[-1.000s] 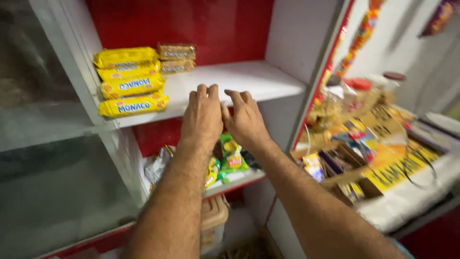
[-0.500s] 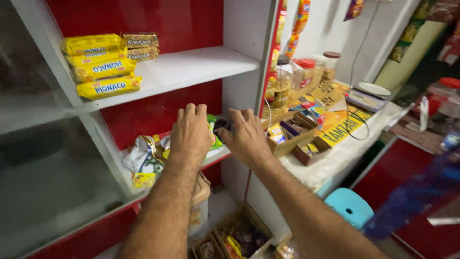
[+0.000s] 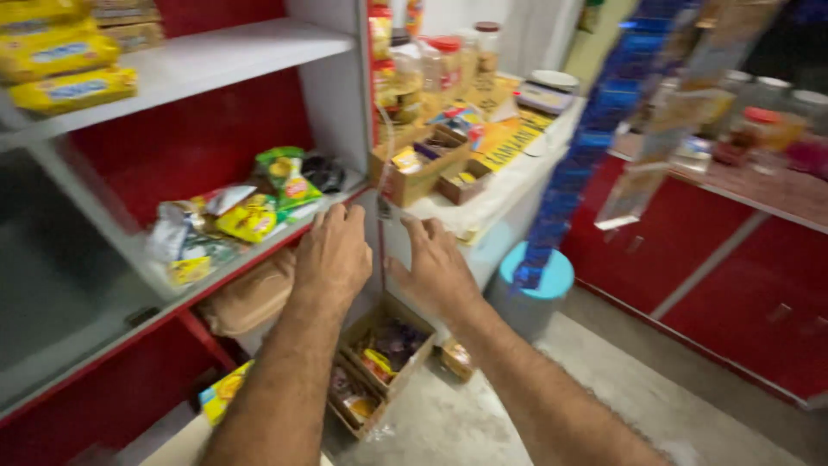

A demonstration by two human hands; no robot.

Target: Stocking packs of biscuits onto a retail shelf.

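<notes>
My left hand (image 3: 332,257) and my right hand (image 3: 435,267) are stretched out side by side in front of a white and red shelf unit (image 3: 338,95), fingers spread, holding nothing. They hover just below the lower shelf (image 3: 259,250), which carries a loose pile of snack packets (image 3: 250,211). Under my hands, on the floor, stands an open cardboard box of small packets (image 3: 379,358). Yellow biscuit packs (image 3: 65,73) lie on the upper shelf at top left.
A counter with a white cloth (image 3: 509,177) holds cardboard boxes of sweets (image 3: 423,168) and jars (image 3: 444,60). A light blue stool (image 3: 539,285) stands by it. A hanging strip of blue sachets (image 3: 595,129) dangles at centre right. Red cabinets (image 3: 733,267) line the right side.
The view has swung down and to the right. Both hands have dropped from the upper shelf's edge to below the lower shelf, still holding nothing. The floor box and stool have come into view.
</notes>
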